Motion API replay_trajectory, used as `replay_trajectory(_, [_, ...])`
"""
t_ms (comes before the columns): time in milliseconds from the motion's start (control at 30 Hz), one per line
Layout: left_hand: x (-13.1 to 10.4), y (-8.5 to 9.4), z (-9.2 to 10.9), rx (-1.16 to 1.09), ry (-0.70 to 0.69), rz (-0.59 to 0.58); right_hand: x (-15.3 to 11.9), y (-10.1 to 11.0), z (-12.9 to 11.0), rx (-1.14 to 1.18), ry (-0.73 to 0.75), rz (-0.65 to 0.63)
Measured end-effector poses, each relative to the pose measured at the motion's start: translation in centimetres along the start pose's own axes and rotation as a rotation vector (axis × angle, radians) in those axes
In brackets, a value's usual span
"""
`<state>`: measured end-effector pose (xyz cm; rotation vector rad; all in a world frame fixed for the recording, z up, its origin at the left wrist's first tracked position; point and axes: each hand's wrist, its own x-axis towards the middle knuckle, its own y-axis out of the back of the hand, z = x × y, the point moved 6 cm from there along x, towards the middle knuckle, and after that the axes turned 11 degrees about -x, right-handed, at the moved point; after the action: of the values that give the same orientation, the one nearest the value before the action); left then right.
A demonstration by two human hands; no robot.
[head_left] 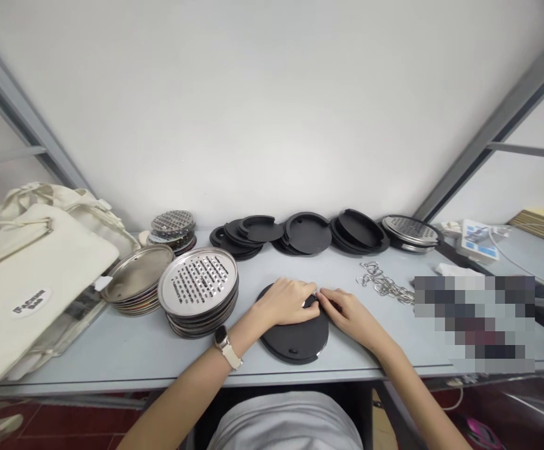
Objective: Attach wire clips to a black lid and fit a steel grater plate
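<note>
A black round plastic disc (295, 342) lies near the table's front edge, with a small slot close to its near rim. Across its far part rests my left hand (286, 301), fingers bent and gripping the disc by its upper right rim. My right hand (346, 310) meets it there, thumb and forefinger pinched together at the rim. What sits in that pinch is too small and covered to make out. To the right of my right hand is a loose heap of bent metal wire clips (384, 284).
Left of the disc stand a stack of grater plates (199, 284) and a stack of plain metal discs (135, 275). Along the wall are smaller grater discs (173, 224), several black round trays (306, 234) and a grater plate (410, 231). A cream bag (42, 275) leans in at left.
</note>
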<state>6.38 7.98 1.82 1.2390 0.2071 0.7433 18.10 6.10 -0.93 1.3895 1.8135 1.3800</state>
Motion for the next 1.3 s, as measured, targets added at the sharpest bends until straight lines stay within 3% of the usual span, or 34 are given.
replay_trajectory(1300, [-0.01, 0.09, 0.06, -0.036, 0.023, -0.021, 0.07, -0.08, -0.05, -0.048, -0.005, 0.013])
